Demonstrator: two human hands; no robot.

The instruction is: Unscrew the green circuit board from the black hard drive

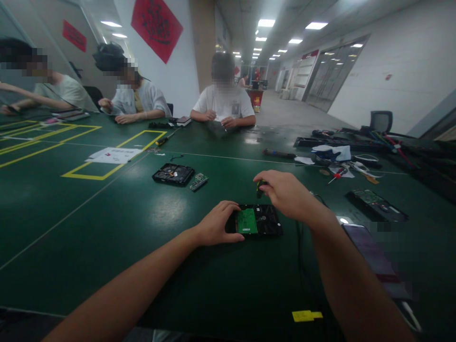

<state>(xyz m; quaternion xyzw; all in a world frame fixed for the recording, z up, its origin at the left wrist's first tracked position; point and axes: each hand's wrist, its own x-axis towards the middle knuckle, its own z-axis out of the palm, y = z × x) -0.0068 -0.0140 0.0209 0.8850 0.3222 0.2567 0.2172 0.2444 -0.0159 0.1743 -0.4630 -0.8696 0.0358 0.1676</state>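
A black hard drive (270,221) with a green circuit board (247,221) lies flat on the dark green table. My left hand (216,223) grips its left end, thumb on the near edge and fingers on the far edge. Above the drive's far right side, my right hand (287,194) is closed around a small screwdriver (261,188) with a yellow and black handle. Its tip is too dark to make out, so I cannot tell whether it touches the drive.
Beyond my left hand lie another black drive (173,174) and a loose circuit board (198,182). To the right are a third drive (377,205), a phone (370,254) and a red screwdriver (337,175). Several people sit across the table, one opposite me (224,102).
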